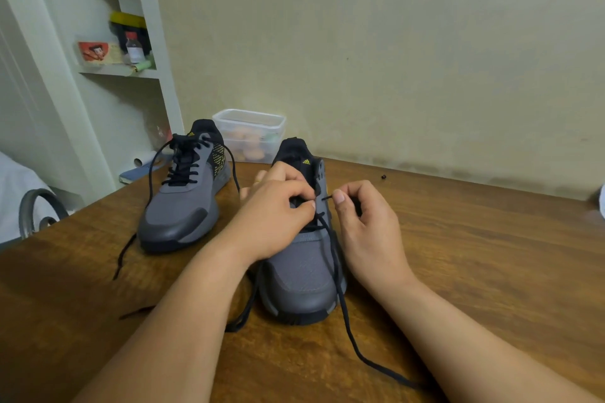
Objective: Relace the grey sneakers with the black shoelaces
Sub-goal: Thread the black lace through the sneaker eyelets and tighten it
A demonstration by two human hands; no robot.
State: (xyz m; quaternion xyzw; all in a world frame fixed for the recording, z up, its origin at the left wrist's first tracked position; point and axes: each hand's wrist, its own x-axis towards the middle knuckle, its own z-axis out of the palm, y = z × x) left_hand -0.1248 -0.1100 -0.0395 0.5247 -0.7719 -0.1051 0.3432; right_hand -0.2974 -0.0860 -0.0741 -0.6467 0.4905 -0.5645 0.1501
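My right hand [363,222] pinches the tip of the black shoelace [340,288] beside an upper eyelet, and I judge it is lined up to thread. My left hand [278,216] is curled onto the near grey sneaker [304,278], steadying its eyelet flap, so the shoe won't shift. The far sneaker [183,203] sits already laced, well apart. The counter [474,255] lies open to the right; a plastic tub [250,127] stands behind.

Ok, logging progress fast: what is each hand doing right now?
Left hand: closed, gripping the near sneaker at its eyelets.
Right hand: closed, pinching the tip of the black shoelace.
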